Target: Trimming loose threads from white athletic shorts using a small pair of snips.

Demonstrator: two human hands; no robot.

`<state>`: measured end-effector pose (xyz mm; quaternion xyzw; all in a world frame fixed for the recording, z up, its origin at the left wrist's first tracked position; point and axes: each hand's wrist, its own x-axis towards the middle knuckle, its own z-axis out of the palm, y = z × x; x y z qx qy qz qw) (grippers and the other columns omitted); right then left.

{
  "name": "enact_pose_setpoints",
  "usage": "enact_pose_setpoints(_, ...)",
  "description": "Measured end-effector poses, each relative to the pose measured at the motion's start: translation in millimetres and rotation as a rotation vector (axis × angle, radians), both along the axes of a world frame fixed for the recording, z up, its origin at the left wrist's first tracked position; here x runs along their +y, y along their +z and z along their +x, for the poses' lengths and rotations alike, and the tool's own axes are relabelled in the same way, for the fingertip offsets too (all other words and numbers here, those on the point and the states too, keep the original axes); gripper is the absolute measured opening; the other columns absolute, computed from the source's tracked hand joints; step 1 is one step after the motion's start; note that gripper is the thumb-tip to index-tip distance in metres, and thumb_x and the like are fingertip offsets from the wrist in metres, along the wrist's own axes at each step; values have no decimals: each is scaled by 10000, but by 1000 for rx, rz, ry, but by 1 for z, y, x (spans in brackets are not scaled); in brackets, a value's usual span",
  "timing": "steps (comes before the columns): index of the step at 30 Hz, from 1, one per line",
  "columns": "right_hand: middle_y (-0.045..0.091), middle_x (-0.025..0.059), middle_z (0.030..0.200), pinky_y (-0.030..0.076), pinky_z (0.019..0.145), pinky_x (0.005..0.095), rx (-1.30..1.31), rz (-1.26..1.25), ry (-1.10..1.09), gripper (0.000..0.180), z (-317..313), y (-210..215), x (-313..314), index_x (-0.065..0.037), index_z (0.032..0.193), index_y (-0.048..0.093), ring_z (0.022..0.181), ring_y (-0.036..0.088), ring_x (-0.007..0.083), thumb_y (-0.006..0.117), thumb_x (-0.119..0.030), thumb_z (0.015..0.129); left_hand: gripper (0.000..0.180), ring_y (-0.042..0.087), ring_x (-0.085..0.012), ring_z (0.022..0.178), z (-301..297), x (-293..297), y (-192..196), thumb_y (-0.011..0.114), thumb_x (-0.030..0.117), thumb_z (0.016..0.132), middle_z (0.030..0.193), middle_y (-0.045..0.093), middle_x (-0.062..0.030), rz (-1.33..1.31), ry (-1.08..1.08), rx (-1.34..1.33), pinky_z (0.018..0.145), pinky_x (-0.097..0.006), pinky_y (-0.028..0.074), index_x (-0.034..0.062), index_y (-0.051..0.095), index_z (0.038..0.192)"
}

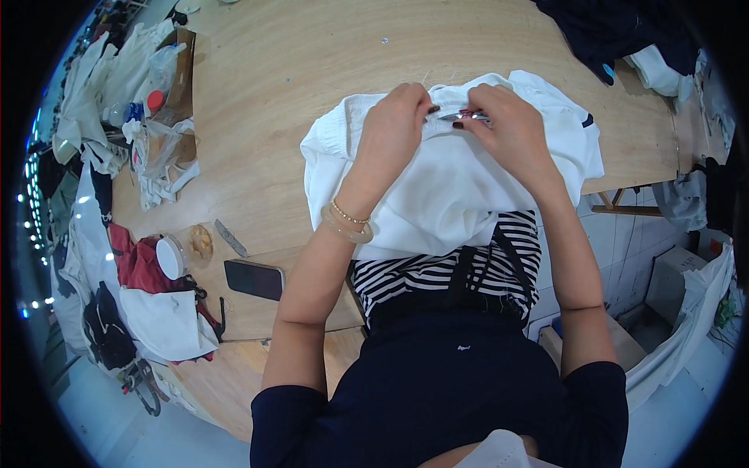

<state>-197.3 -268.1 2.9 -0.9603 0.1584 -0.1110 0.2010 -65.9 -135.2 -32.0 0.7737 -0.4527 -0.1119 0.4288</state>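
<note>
Okay, so we've got a white garment (pixel 460 187) bunched up on the table (pixel 257 109), around the upper middle of the frame and a bit right, its near side overlapping a striped cloth (pixel 406 277) on our lap. Our left hand (pixel 392 132) is pinching the garment near its far edge with the fingertips. Our right hand (pixel 507 129) has a small silver tool (pixel 452 118) squeezed between thumb and fingers, pointy end aimed left, just beside those left fingertips. Whether the tip actually touches fabric, we can't tell. Left of center, lower down, we've got a phone (pixel 254 279), plus a white-lidded jar (pixel 169 257) further left. Cardboard box (pixel 186 70) at upper left, dark cloth (pixel 616 31) at upper right.
</note>
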Motion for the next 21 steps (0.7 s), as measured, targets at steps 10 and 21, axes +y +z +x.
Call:
enact_pose_setpoints(10, 637, -3, 818, 424, 679, 201, -380, 787, -369, 143, -26, -40, -36, -11, 860, 612, 738, 529, 62, 696, -126, 868, 139, 572, -184, 982, -24, 36, 13, 585, 114, 922, 1042, 617, -109, 114, 398, -211, 880, -346, 458, 23, 614, 1023)
enact_pose_setpoints(21, 595, -36, 816, 351, 606, 166, -478, 1051, -382, 155, -33, -46, -41, -28, 947, 619, 679, 462, 23, 672, -168, 903, 263, 580, -257, 1014, -88, 35, 41, 649, 233, 873, 953, 666, -70, 296, -732, 385, 868, -414, 449, 128, 648, 1114)
